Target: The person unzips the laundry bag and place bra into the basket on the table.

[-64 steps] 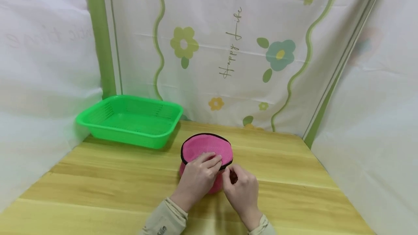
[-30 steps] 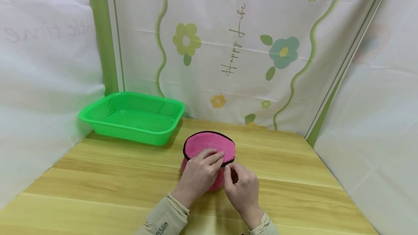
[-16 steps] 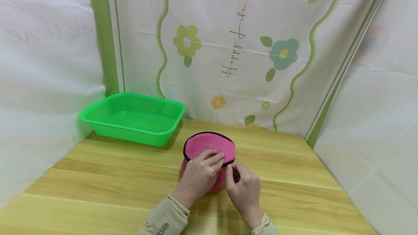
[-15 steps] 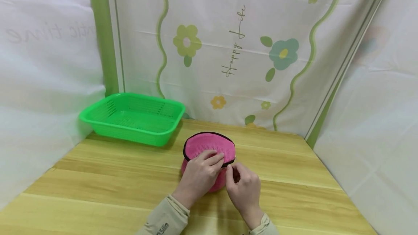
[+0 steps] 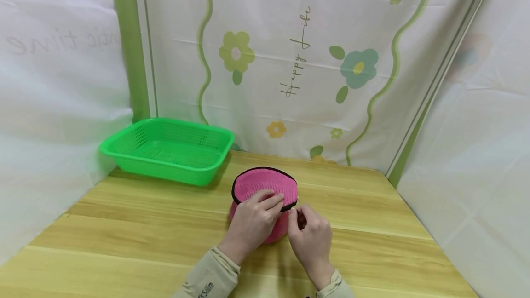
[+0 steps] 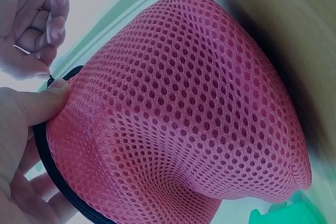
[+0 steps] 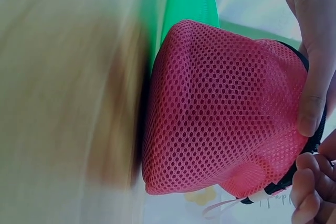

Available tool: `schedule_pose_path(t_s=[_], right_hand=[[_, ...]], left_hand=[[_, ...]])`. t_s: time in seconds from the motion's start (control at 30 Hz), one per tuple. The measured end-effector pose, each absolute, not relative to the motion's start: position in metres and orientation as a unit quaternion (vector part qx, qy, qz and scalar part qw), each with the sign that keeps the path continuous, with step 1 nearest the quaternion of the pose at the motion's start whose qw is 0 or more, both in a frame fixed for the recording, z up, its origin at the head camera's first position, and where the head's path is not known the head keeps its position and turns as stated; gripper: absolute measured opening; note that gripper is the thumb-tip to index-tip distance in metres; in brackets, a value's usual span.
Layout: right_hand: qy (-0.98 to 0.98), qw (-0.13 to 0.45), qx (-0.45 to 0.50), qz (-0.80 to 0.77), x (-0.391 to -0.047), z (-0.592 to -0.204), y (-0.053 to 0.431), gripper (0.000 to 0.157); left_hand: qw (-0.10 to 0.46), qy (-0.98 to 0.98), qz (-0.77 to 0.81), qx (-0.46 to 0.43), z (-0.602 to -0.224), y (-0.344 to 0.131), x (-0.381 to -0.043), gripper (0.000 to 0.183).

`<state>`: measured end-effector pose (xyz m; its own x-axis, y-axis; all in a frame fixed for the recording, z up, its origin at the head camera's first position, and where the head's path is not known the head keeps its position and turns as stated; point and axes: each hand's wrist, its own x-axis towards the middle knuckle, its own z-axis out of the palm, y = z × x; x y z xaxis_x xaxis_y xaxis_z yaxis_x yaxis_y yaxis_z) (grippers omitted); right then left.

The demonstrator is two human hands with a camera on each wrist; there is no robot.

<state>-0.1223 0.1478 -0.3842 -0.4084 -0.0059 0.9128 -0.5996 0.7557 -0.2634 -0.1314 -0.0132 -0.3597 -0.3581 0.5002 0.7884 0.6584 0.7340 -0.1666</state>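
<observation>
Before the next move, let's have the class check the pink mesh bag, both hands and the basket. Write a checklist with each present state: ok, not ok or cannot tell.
1. Pink mesh bag upright: ok, its round top faces up.
2. Left hand gripping the rim: ok, fingers on top, thumb on the side.
3. Right hand pinching the zipper pull: apparently ok, though fingers hide most of it.
4. Black zipper closed all round: cannot tell, the hands cover part.
5. Green basket clear of the hands: ok, it stands apart at back left.
</observation>
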Motion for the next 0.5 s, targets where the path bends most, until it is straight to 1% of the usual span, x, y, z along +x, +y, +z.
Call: schedule_pose_path(t_s=[0.23, 0.37, 0.5], right_hand=[[-0.786, 0.501, 0.203, 0.3, -0.1221, -0.3835, 0.1476, 0.021], [-0.789, 0.484, 0.223, 0.307, -0.1209, -0.3831, 0.147, 0.021], [-0.78, 0.48, 0.249, 0.313, -0.1194, -0.3824, 0.1453, 0.02]], left_hand=[[0.441, -0.819, -0.099, -0.353, -0.3608, -0.0137, -0.1329, 0.029], [0.448, -0.808, -0.126, -0.36, -0.3613, -0.0136, -0.1337, 0.027], [0.455, -0.798, -0.14, -0.369, -0.361, -0.0131, -0.1336, 0.025]])
